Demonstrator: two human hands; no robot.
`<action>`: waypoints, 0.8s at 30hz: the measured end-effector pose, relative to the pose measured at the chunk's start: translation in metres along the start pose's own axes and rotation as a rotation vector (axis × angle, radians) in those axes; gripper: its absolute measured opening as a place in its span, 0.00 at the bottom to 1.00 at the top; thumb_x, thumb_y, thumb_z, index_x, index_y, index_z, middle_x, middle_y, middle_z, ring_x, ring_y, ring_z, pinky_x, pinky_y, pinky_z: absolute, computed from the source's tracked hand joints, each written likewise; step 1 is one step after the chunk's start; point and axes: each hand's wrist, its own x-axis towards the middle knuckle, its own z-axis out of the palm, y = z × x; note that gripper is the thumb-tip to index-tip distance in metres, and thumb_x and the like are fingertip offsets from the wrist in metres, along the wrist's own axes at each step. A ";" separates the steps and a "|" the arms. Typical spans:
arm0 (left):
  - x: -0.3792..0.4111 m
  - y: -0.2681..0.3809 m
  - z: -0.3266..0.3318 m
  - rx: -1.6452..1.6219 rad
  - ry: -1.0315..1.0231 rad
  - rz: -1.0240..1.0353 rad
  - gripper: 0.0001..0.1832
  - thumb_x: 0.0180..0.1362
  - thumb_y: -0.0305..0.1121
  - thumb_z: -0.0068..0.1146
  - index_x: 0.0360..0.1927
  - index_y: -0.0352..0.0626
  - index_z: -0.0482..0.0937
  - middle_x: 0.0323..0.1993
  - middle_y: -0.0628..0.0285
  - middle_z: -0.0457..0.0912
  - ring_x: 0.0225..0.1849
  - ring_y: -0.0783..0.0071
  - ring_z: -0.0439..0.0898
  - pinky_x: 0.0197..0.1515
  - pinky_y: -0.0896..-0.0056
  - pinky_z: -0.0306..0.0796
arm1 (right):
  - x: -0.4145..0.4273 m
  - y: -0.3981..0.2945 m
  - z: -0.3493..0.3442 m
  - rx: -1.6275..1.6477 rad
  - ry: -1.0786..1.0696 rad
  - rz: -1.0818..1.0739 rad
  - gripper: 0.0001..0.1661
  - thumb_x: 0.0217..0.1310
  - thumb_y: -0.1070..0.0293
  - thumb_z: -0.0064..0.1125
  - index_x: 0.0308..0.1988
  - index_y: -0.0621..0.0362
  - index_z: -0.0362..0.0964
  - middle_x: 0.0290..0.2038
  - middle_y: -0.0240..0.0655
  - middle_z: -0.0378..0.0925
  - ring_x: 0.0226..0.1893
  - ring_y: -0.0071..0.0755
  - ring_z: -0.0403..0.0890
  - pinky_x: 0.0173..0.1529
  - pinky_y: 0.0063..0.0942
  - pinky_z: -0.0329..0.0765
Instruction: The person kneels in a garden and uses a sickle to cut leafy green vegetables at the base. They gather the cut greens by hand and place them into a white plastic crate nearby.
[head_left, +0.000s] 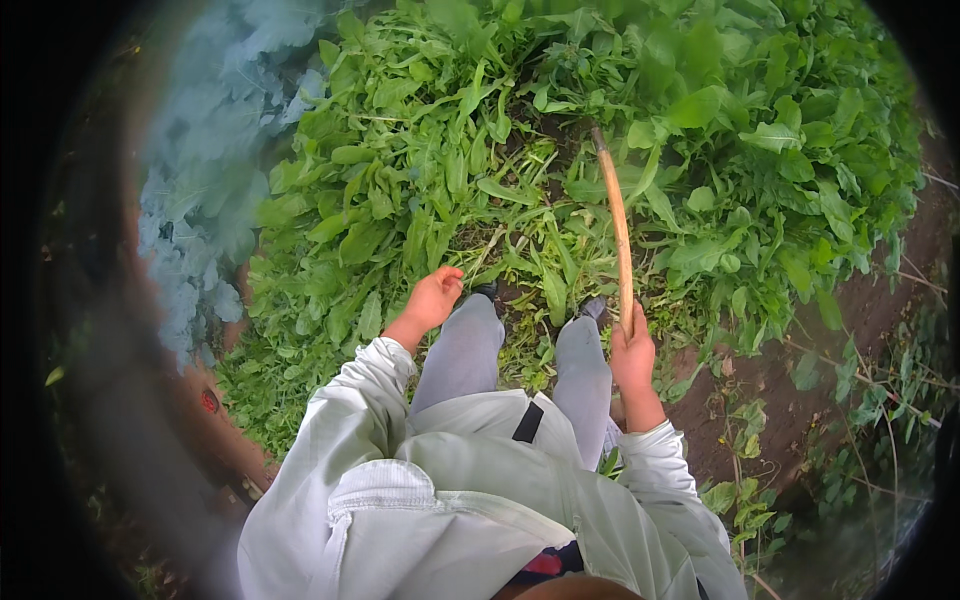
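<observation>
My right hand (634, 352) is shut around the lower end of a long, slightly bent wooden tool handle (619, 232). The handle points away from me, and its dark far end (598, 139) meets the greenery; whatever head it has is hidden or too unclear to name. My left hand (435, 298) is above the leaves beside my left knee, fingers curled in towards the thumb, with nothing visible in it. Between my legs lies a patch of flattened green stems and leaves (529, 322). Broad-leaved green plants (420, 150) stand in front of me.
Blue-grey leafy plants (202, 187) grow at the far left, beside bare reddish soil (202, 420). A small red object (209, 401) lies on that soil. On the right, taller leafy plants (750, 210) border brown soil (862, 300), with climbing vines (877, 390) and thin stalks nearby.
</observation>
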 end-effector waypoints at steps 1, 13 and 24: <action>0.007 0.000 0.001 0.000 0.000 0.025 0.15 0.64 0.36 0.56 0.51 0.40 0.78 0.40 0.60 0.85 0.39 0.70 0.82 0.47 0.69 0.75 | 0.008 0.001 0.005 -0.034 0.008 -0.039 0.35 0.64 0.66 0.56 0.67 0.64 0.60 0.52 0.58 0.77 0.48 0.58 0.82 0.52 0.42 0.78; 0.112 -0.002 -0.018 -0.106 -0.034 0.215 0.16 0.62 0.35 0.57 0.51 0.40 0.78 0.41 0.56 0.85 0.41 0.63 0.84 0.47 0.65 0.76 | 0.125 -0.086 0.114 -0.077 0.016 0.008 0.35 0.65 0.62 0.55 0.68 0.60 0.60 0.46 0.58 0.80 0.42 0.61 0.82 0.47 0.46 0.78; 0.306 -0.029 0.022 -0.260 0.099 0.294 0.16 0.63 0.29 0.56 0.54 0.40 0.76 0.47 0.58 0.82 0.45 0.70 0.81 0.49 0.70 0.75 | 0.320 -0.086 0.281 0.169 0.222 -0.047 0.34 0.67 0.64 0.55 0.67 0.65 0.59 0.47 0.57 0.80 0.44 0.57 0.83 0.49 0.43 0.78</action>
